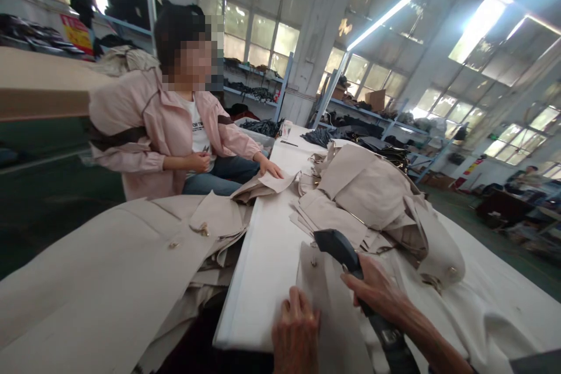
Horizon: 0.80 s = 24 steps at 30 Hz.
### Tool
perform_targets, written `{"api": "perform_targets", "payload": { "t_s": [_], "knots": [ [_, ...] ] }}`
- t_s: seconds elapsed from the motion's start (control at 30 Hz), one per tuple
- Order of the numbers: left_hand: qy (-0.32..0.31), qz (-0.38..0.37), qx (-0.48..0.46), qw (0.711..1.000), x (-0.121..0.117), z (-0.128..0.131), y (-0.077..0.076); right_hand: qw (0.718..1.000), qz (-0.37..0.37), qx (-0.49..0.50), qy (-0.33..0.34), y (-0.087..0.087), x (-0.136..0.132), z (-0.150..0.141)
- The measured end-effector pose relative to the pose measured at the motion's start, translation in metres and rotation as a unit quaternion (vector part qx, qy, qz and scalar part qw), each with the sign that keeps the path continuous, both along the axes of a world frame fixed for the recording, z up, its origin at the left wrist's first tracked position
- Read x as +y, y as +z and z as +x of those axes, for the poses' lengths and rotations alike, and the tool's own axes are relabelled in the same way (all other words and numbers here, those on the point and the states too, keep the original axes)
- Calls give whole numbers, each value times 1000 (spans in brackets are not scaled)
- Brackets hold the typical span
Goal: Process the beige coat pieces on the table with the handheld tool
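In the head view my right hand (pixel 381 289) is wrapped round a black hand-held tool (pixel 339 248) with a curved handle and a blunt, wide head. I cannot make out its exact kind. The head hangs over the upper end of a beige leather-like panel (pixel 326 286), close to a small metal fitting (pixel 313 263) on it. My left hand (pixel 295 327) rests at the panel's left edge, its fingers bent and drawn together on that edge. The panel's lower end runs out of view between my arms.
Beige pieces lie in a heap (pixel 368 187) on the white table (pixel 258 280). More panels (pixel 109 269) are draped at the left. Across the table sits a co-worker (pixel 135 111) in a pink jacket, one hand on a small stack (pixel 263 187). Loaded shelves (pixel 372 108) stand behind.
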<state>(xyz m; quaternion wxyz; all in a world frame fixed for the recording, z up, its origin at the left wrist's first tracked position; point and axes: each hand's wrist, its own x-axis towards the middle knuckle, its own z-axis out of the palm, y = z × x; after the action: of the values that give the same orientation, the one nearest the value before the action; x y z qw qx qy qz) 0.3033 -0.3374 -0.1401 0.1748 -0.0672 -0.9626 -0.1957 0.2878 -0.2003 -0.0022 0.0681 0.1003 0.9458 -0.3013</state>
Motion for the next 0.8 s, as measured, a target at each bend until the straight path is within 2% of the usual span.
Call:
{"api": "perform_targets", "payload": {
  "t_s": [0.1,0.17,0.3,0.4,0.47,0.6,0.7,0.8],
  "knots": [
    [-7,5,-8,1000,-1,1,6,1000,4,-17,-11,12,6,17],
    [-23,5,-23,999,-2,1,10,1000,3,-30,-4,12,7,31],
    [-36,6,-60,997,-5,2,18,997,-44,-46,35,-11,4,43],
    [-46,1,-79,996,-5,5,24,996,-64,-22,50,-29,3,33],
    [-49,-16,-78,996,-3,7,27,998,-62,-3,32,-32,6,23],
    [-44,-63,-56,995,1,10,29,998,-66,15,-3,-12,22,24],
    [-57,-88,-43,994,2,13,26,995,-91,38,-34,11,43,52],
    [-72,-105,-52,991,1,14,28,991,-99,39,-84,21,75,91]
  ]
}}
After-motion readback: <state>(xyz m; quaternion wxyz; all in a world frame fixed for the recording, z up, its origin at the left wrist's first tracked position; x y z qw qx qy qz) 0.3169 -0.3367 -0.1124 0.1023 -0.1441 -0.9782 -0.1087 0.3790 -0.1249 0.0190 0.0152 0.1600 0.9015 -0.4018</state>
